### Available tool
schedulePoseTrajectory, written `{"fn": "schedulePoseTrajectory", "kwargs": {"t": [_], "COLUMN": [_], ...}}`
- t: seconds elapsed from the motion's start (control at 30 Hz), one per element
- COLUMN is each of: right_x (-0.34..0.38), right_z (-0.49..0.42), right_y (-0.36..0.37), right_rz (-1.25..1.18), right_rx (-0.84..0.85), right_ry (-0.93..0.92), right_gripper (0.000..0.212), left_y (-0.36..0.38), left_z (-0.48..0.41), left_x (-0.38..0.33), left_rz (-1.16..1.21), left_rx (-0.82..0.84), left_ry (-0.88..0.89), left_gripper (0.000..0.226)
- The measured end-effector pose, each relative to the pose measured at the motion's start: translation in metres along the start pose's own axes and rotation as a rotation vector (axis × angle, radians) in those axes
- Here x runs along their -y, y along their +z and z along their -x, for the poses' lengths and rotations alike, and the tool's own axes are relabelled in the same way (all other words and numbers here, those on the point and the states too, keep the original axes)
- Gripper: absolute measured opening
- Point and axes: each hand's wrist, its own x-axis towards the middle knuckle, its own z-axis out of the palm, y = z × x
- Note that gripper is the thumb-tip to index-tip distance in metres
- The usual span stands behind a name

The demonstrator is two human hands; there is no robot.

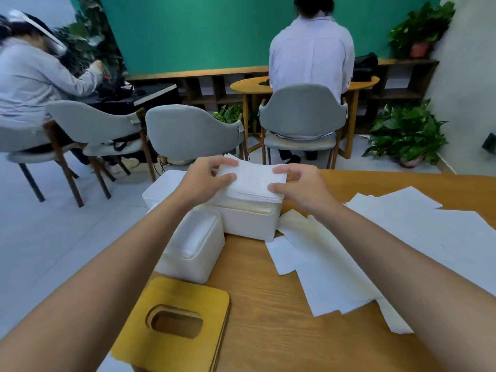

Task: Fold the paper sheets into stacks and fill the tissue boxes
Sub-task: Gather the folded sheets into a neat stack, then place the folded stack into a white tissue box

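- The left hand grips the left end of a thick stack of folded white paper sheets, thumb curled over the top and fingers bent round the far edge.
- The right hand grips the stack's right end, fingertips on the top and thumb pressed against the near side.
- The stack sits in the mouth of an open white plastic tissue box, most of its height standing above the rim.
- A second white plastic tissue box stands just beside the first, nearer the camera, its top closed by a white cover.
- A third white box shows partly behind the left forearm, at the table's far edge.
- A flat yellow wooden lid with an oval slot lies on the wooden table, near the second box.
- Loose white paper sheets lie spread and overlapping on the table to the right, partly under the right forearm.
- Two people sit at other tables beyond, on grey chairs.
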Motion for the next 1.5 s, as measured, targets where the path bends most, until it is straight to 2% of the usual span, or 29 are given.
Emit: {"fn": "schedulePoseTrajectory", "kwargs": {"t": [0.13, 0.3, 0.47, 0.57, 0.67, 0.9, 1.13, 1.27, 1.37, 1.43, 1.5], "right_x": [-0.006, -0.011, -0.008, -0.001, 0.003, 0.004, 0.005, -0.002, -0.008, -0.016, -0.028], "right_z": [-0.014, -0.016, -0.014, -0.013, -0.013, -0.019, -0.022, -0.008, 0.008, 0.019, 0.031], "right_y": [0.015, 0.020, 0.022, 0.019, 0.020, 0.024, 0.027, 0.017, -0.005, -0.026, -0.049], "right_rz": [0.184, 0.383, 0.680, 0.825, 0.906, 0.922, 0.906, 0.718, 0.529, 0.448, 0.414], "right_rx": [0.046, 0.091, 0.082, 0.072, 0.169, 0.293, 0.298, 0.213, 0.109, 0.048, 0.014], "right_ry": [-0.018, -0.058, -0.162, -0.274, -0.232, -0.084, -0.041, -0.108, -0.177, -0.178, -0.165], "right_gripper": [0.047, 0.050, 0.048, 0.056, 0.064, 0.064, 0.063, 0.057, 0.048, 0.040, 0.030], "left_y": [-0.001, 0.004, -0.002, -0.012, -0.012, -0.001, 0.003, 0.000, -0.001, 0.011, 0.033], "left_z": [-0.011, -0.017, -0.013, -0.015, -0.016, -0.024, -0.022, -0.018, -0.008, 0.002, 0.014], "left_x": [0.014, 0.024, 0.023, 0.020, 0.020, 0.027, 0.019, -0.004, -0.025, -0.044, -0.064], "left_rz": [-0.192, -0.307, -0.469, -0.493, -0.501, -0.541, -0.597, -0.756, -0.836, -0.775, -0.610], "left_rx": [0.049, 0.106, 0.126, 0.255, 0.342, 0.375, 0.372, 0.379, 0.299, 0.193, 0.144], "left_ry": [0.004, 0.029, 0.187, 0.271, 0.220, 0.171, 0.135, 0.141, 0.194, 0.303, 0.412], "left_gripper": [0.032, 0.030, 0.029, 0.034, 0.041, 0.042, 0.039, 0.040, 0.035, 0.030, 0.027]}}
